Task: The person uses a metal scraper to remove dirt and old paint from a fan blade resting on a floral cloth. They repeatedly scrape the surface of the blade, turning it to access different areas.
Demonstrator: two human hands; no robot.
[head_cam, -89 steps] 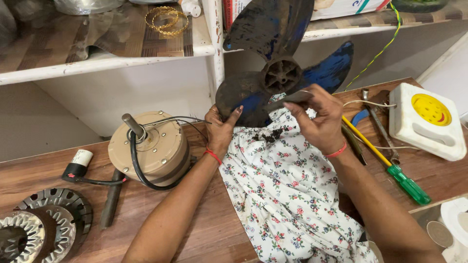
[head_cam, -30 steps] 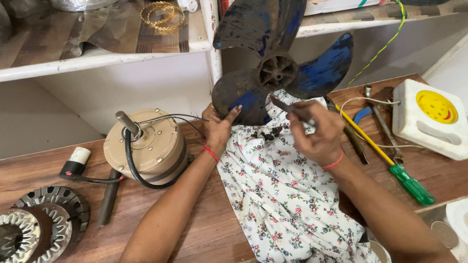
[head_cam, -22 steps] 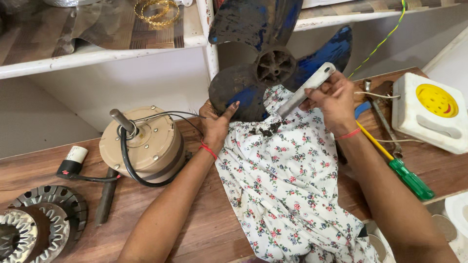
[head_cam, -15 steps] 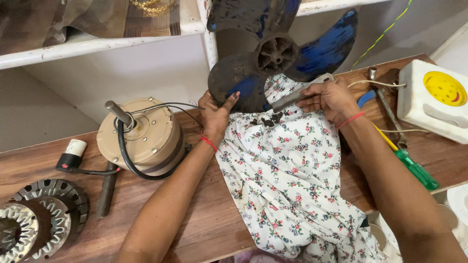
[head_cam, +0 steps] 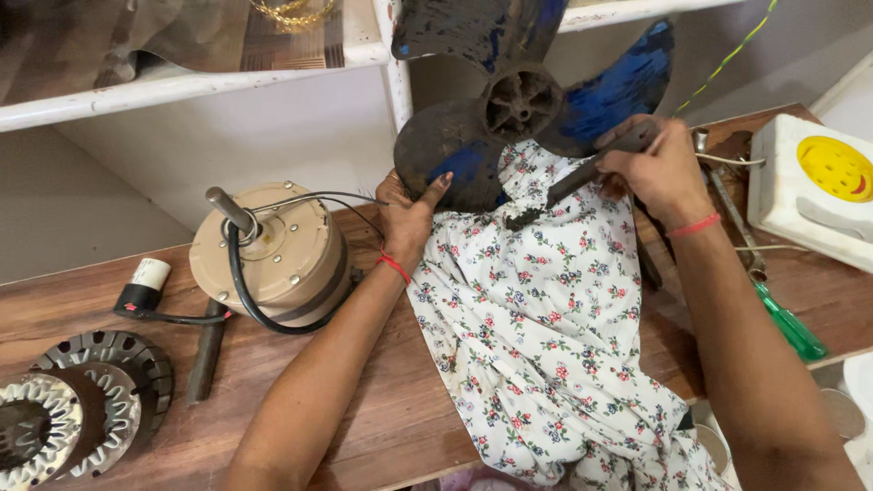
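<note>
A dirty blue three-bladed fan blade [head_cam: 523,100] stands on edge at the back of the wooden bench. My left hand [head_cam: 411,207] grips its lower left blade. My right hand [head_cam: 653,168] holds a dark flat scraping tool [head_cam: 573,182], its tip pointing down-left just below the hub. Dark grime flakes lie on the white floral cloth [head_cam: 546,327] spread under the fan blade.
A beige fan motor [head_cam: 273,255] with black cable sits at left, a metal rod [head_cam: 205,350] and stator rings [head_cam: 82,400] nearer the left edge. A green-handled screwdriver [head_cam: 782,314] and a white box with a yellow disc [head_cam: 823,186] lie at right. White shelving [head_cam: 182,77] stands behind.
My right hand lifted the scraping tool, then brought it down against the fan blade near the hub. My left hand kept hold of the blade. The view has shifted slightly.
</note>
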